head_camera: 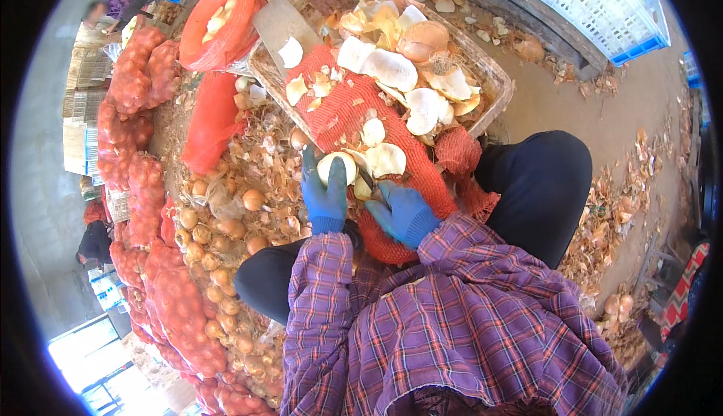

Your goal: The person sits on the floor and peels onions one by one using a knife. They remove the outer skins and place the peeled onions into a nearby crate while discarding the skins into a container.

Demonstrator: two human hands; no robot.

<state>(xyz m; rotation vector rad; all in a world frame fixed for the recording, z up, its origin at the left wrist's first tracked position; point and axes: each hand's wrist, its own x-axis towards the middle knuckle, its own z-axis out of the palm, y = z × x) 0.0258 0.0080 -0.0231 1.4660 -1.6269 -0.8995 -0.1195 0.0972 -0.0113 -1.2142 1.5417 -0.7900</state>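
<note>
In a blue glove, my left hand [326, 193] grips a peeled white onion [337, 168] between thumb and fingers. My right hand [402, 212], gloved too, is closed around a small knife [366, 177], most of it hidden, whose dark blade is beside the onion. Pale peel pieces [386, 159] lie around the blade. Red mesh netting [367, 112] runs beneath the work, from a plastic tub [500, 97] down to my lap. In the tub are onion skins and thick white layers, and a flat board [287, 26] rests across its left end.
Unpeeled onions [253, 200] and loose skins spread at the left, before stacked red mesh sacks [175, 297] of onions. An open mesh sack [217, 23] holds peeled onions beside the tub. A blue-white crate [599, 6] stands upper right. Other people are at the far left.
</note>
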